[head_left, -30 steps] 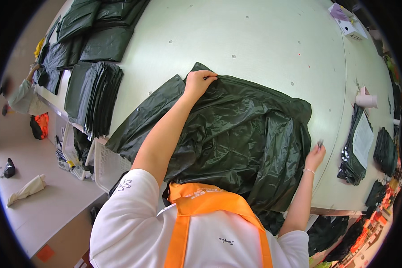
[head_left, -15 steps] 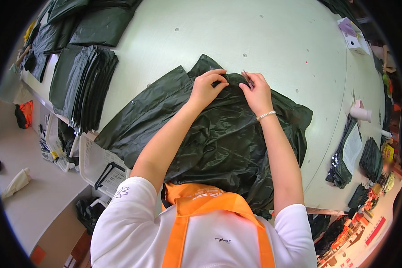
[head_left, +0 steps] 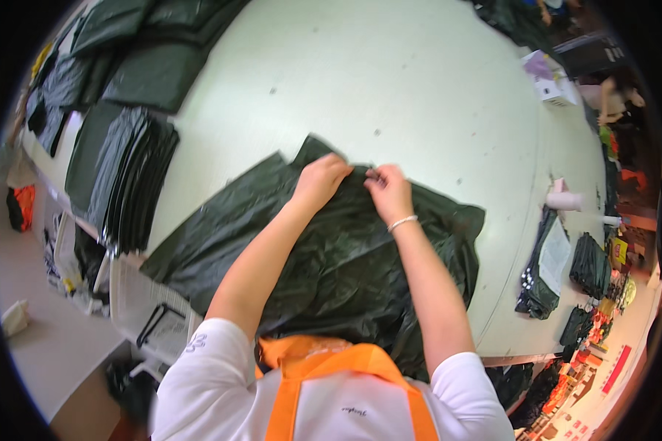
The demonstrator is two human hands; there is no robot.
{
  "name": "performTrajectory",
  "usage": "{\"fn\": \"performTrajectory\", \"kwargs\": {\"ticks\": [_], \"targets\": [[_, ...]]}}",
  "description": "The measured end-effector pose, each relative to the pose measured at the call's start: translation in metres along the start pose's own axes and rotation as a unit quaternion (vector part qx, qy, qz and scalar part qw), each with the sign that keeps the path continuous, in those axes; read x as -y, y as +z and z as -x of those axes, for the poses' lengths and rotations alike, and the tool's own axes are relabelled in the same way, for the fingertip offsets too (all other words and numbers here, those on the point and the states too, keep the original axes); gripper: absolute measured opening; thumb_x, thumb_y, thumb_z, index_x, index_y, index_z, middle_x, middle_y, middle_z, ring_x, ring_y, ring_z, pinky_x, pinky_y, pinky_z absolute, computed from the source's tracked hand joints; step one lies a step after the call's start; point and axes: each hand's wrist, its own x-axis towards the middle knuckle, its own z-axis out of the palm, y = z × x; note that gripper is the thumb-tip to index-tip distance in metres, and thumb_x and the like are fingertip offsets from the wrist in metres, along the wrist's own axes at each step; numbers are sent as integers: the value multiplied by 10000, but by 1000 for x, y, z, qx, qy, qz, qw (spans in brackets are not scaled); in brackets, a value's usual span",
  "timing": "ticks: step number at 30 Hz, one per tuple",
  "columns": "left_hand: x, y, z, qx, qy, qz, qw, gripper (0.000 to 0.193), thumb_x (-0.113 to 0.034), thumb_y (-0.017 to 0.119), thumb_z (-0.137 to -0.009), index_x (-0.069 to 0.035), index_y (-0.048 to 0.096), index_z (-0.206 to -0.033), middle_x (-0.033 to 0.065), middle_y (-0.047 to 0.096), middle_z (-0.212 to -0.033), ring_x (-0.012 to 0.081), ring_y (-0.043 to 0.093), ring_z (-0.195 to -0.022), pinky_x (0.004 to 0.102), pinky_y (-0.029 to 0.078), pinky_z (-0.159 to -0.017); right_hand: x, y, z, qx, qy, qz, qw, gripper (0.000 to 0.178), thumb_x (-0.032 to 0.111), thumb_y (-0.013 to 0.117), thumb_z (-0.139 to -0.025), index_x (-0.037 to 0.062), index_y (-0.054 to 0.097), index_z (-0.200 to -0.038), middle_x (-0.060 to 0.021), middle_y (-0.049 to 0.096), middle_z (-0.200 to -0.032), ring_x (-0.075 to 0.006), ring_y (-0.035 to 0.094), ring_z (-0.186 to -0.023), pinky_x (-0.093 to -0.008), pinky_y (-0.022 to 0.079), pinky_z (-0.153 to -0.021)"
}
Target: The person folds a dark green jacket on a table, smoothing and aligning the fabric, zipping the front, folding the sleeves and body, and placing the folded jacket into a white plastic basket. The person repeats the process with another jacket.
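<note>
Dark green cloth (head_left: 338, 253) is spread on the table (head_left: 390, 81), its far edge pinched by the left hand (head_left: 321, 180), a small blurred tool (head_left: 376, 176) gripped by the right hand (head_left: 392, 195), edge work seemingly unfinished.

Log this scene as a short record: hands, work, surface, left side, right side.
Left hand: pinching the garment at its far edge
Right hand: beside it at the same edge, holding a small tool, too blurred to identify
Work: garment, dark green, shiny and wrinkled, spread in front of the person
Surface: pale table
Left side: dark folded stack, white basket
Right side: dark bundle with paper on it, white box farther off
</note>
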Motion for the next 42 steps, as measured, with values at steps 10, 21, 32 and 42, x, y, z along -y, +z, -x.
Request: {"fn": "performTrajectory", "kwargs": {"ticks": [10, 21, 32, 42], "targets": [[-6, -24, -23, 45, -43, 31, 998, 82, -53, 559, -840, -22, 526, -909, 139, 552, -921, 337, 560, -885, 393, 469, -746, 3, -3, 0, 13, 31, -24, 999, 194, 51, 734, -697, -4, 624, -847, -119, 589, -879, -285, 603, -744, -348, 484, -671], [-3, -21, -24, 71, -9, 65, 995, 136, -73, 710, -730, -12, 676, -847, 109, 661, -869, 275, 642, -793, 326, 507, -703, 3, -7, 0, 24, 36, -28, 999, 188, 69, 741, -685, 27, 663, -851, -112, 572, -820, -253, 580, -708, -335, 477, -660], [1, -26, -29, 46, -59, 75, 994, 85, -90, 595, -837, -19, 603, -883, 130, 625, -869, 295, 613, -797, 353, 486, -703, 15, -9, -15, 30, 4, 8, 1000, 283, 220, 637, -851, 41, 525, -1039, -100, 570, -992, -246, 605, -784, -340, 500, -720], [-2, -24, -31, 28, -49, 34, 998, 103, -146, 571, -866, -49, 590, -895, 121, 619, -880, 319, 604, -822, 394, 477, -702, 46, -10, -29, 136, -117, 237, 955, 161, 210, 616, -860, 77, 564, -932, -58, 588, -952, -277, 616, -778, -379, 495, -654]]}}
